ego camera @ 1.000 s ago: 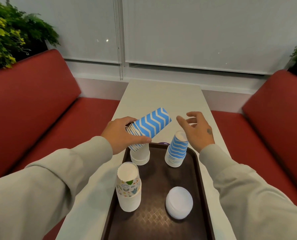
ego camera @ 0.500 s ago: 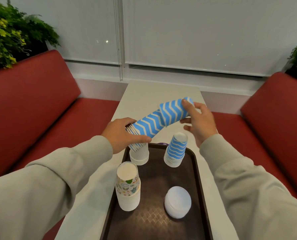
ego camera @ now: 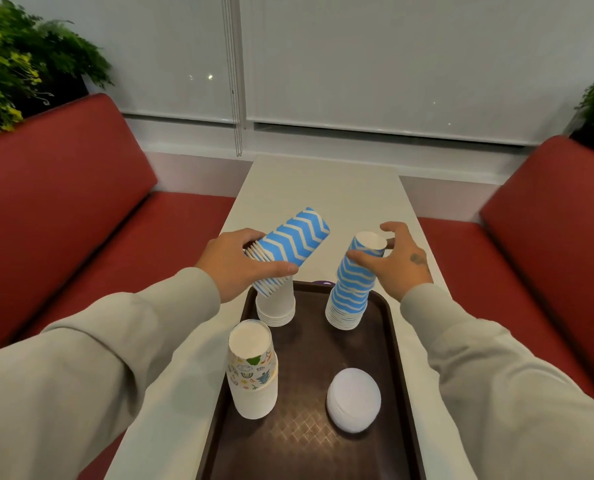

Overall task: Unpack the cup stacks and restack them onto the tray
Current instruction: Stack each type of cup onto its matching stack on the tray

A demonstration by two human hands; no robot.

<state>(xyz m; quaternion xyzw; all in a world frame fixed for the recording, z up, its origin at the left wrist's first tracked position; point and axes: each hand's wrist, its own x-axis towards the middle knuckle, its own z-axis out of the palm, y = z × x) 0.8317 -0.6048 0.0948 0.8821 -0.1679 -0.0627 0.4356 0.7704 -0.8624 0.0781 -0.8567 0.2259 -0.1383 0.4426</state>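
My left hand (ego camera: 233, 268) grips a tilted stack of blue zigzag cups (ego camera: 288, 244) above the back left of the dark brown tray (ego camera: 309, 358). At the tray's back right stands an upside-down blue striped cup stack (ego camera: 351, 296). My right hand (ego camera: 392, 261) pinches its top cup between thumb and fingers. The tray also carries a plain white stack (ego camera: 276, 310) under my left hand, a stack topped by a cartoon-print cup (ego camera: 252, 368) at the front left, and a low white stack (ego camera: 353, 400) at the front right.
The tray lies on a narrow white table (ego camera: 323, 188) that runs toward the window. Red bench seats (ego camera: 63, 202) flank the table on both sides, with green plants (ego camera: 18, 64) behind the backrests. A small purple object (ego camera: 323, 282) peeks out behind the tray's far rim.
My right hand pulled one blue cup off the end of the stack in my left hand and brought it down onto the blue stack on the tray. My left hand stayed put.
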